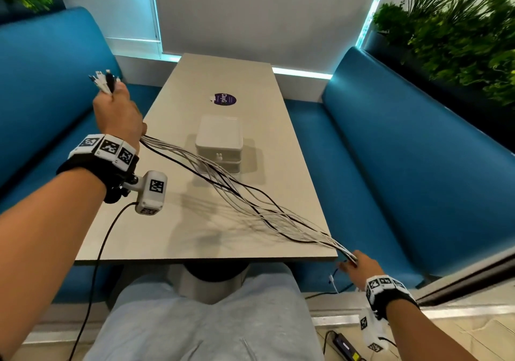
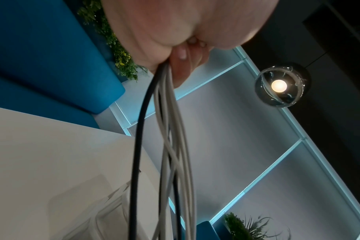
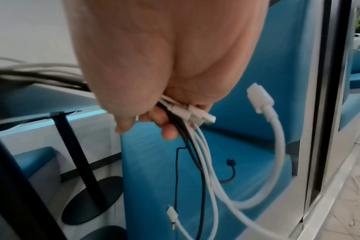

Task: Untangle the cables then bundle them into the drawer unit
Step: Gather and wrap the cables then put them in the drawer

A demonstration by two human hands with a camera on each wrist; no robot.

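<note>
Several white and black cables (image 1: 237, 193) stretch in a loose strand above the table, from upper left to lower right. My left hand (image 1: 118, 112) is raised over the table's left edge and grips one end; plugs (image 1: 104, 80) stick out above the fist. My right hand (image 1: 355, 266) is just past the table's near right corner and grips the other end. In the right wrist view, white connectors (image 3: 197, 115) and loose cable tails (image 3: 208, 170) hang from the fingers (image 3: 169, 133). The white drawer unit (image 1: 218, 140) stands mid-table, closed, under the strand.
The beige table (image 1: 217, 238) has a purple sticker (image 1: 225, 99) beyond the drawer unit. Blue benches (image 1: 418, 165) flank both sides. Plants (image 1: 459, 34) stand at the right. A black power adapter (image 1: 345, 345) lies on the floor by my right leg.
</note>
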